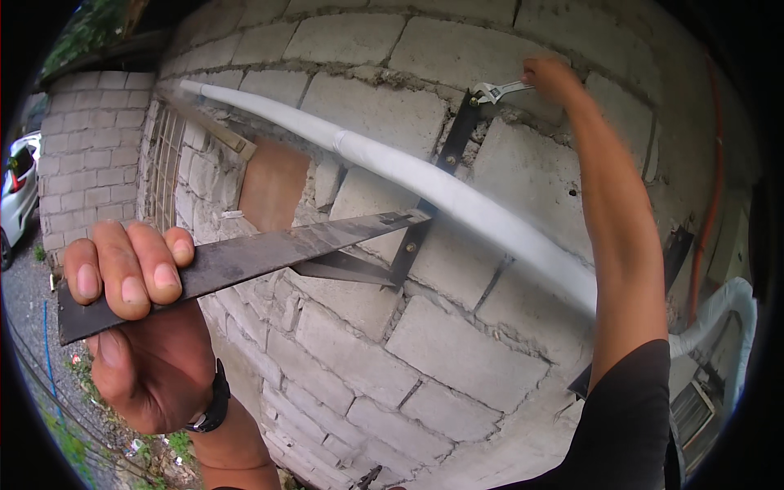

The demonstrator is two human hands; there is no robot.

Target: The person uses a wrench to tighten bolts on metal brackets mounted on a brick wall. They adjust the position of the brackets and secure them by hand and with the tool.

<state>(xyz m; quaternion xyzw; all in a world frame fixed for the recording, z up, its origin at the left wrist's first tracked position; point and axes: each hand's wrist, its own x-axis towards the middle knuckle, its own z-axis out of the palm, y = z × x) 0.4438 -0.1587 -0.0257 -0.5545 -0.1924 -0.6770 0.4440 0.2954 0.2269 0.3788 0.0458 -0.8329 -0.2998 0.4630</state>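
My left hand is wrapped round the outer end of a dark metal wall bracket, its fingers over the top edge and the thumb below. The bracket's upright plate lies against the block wall, with bolts along it. At the upper right my right hand grips the handle end of an adjustable wrench. The wrench's jaws sit at the bolt at the top of the upright plate. From this angle I cannot tell how tightly they fit it.
A white wrapped pipe slants across the wall in front of the bracket's plate. Another dark bracket shows behind my right arm. An orange hose hangs at the far right. A white car stands at the far left.
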